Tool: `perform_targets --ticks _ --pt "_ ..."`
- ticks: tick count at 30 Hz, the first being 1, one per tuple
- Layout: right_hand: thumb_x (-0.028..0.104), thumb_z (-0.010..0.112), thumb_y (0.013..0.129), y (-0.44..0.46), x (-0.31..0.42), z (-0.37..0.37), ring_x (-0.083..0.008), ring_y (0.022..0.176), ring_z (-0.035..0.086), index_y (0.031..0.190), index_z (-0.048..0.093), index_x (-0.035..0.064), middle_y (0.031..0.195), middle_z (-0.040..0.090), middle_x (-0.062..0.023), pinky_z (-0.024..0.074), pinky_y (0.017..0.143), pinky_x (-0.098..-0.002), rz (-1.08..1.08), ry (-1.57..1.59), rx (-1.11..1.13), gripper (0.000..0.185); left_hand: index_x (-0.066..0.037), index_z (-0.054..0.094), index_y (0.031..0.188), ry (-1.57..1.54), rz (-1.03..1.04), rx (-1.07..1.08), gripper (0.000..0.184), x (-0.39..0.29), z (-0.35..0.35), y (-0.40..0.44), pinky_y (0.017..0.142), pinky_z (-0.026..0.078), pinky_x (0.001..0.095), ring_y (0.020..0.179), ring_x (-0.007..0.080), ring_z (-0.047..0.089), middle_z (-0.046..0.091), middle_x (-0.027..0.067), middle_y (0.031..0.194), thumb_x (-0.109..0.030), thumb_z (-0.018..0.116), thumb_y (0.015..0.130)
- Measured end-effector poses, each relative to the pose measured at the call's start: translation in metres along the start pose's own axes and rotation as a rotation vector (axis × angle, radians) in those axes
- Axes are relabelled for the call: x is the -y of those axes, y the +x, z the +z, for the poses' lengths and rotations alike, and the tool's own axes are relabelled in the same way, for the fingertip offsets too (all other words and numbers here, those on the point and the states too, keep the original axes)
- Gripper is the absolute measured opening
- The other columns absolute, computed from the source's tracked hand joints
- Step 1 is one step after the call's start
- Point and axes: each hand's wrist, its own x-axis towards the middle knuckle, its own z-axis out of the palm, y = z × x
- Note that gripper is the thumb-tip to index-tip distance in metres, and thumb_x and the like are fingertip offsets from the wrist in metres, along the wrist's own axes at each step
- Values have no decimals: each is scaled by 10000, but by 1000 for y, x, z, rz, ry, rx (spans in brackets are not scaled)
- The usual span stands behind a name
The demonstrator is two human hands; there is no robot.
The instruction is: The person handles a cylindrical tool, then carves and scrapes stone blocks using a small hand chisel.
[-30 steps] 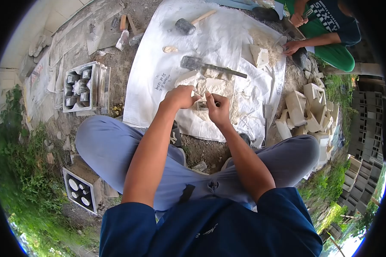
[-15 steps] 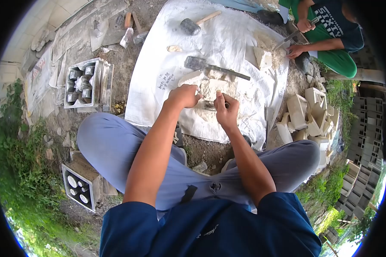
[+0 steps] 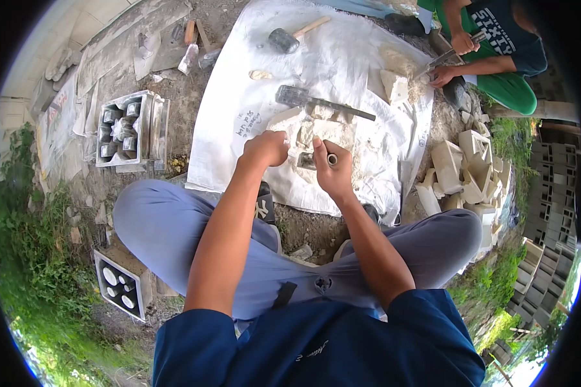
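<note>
My right hand (image 3: 334,169) is wrapped round the handle of a small hammer, its thumb pointing forward. The dark hammer head (image 3: 307,160) shows left of the fingers, and the round handle end sticks out to the right. My left hand (image 3: 266,148) is a closed fist at the left edge of a pale, rough block (image 3: 331,133); whatever it grips is hidden. Crumbs and dust lie about the block on a white sheet (image 3: 229,84). Just beyond the block rests a dark hammer (image 3: 293,96) with a long flat handle.
A black-headed mallet (image 3: 284,40) lies farther up the sheet. Moulded boxes (image 3: 150,132) stand at the left, tools (image 3: 188,58) lie upper left, and pale block pieces (image 3: 448,168) are heaped at the right. A co-worker's hands (image 3: 463,43) hold a metal tool upper right.
My left fist has moved slightly left and toward me. The hammer in my right hand has turned, showing more of its head and handle end. The co-worker's tool has shifted.
</note>
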Motion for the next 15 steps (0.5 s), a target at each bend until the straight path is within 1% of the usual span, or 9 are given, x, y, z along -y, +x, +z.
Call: perform_targets --ticks 2,3,4,6,7,8,10,13,15 --pt "256 570 1034 -3 11 1 -72 543 352 654 499 -15 536 417 -16 312 481 -314 -2 1 -1 472 -144 565 1373 -22 -46 -6 443 3 1 -5 1019 473 467 1255 323 566 597 134 1364 -378 521 999" --pt "265 569 1035 -5 5 4 -73 551 347 657 492 -10 540 421 -19 312 484 -316 23 32 -12 475 -133 593 1325 -14 -32 -37 405 5 2 -6 994 486 470 1230 317 588 623 131 1324 -360 521 997" --pt "265 569 1035 -6 -12 8 -73 551 347 657 492 -10 540 421 -19 312 484 -316 24 32 -1 475 -122 621 1276 -3 -16 -68 370 6 2 -8 968 499 473 1204 311 610 648 128 1283 -341 520 995" --pt "267 568 1037 -3 -38 14 -75 557 344 657 483 -6 549 424 -17 312 488 -314 -41 -82 101 476 -122 624 1273 -1 -23 -49 373 10 6 -6 969 499 473 1202 309 612 650 127 1280 -347 512 998" --pt "269 571 1036 0 -40 16 -79 559 342 661 502 -8 554 431 -19 315 491 -312 -40 4 103 471 -121 627 1270 6 -25 -33 376 11 6 -3 971 500 473 1200 308 613 651 126 1277 -352 504 1001" --pt "269 571 1036 4 -32 14 -79 559 342 661 502 -8 554 431 -19 315 491 -312 -47 6 99 471 -121 627 1270 10 -22 -39 376 10 4 -3 971 500 473 1200 308 613 651 126 1277 -352 504 1001" --pt "272 571 1037 10 -17 12 -79 556 342 670 524 -13 550 437 -17 315 488 -313 35 -46 104 467 -146 562 1374 27 -34 24 455 12 4 -3 1021 468 479 1266 316 557 588 134 1369 -405 485 1007" --pt "286 568 1039 5 23 8 -79 556 342 671 534 -13 545 434 -20 314 484 -315 25 -49 87 475 -150 547 1386 9 -74 23 455 6 -4 -10 1018 472 481 1273 314 552 571 129 1392 -399 484 1011" --pt "273 544 1052 3 15 5 -64 550 373 656 485 13 564 453 7 323 495 -281 -14 -43 68 477 -139 578 1343 -13 -55 -17 425 6 -1 -12 1006 478 477 1249 309 574 602 124 1349 -383 492 1006"
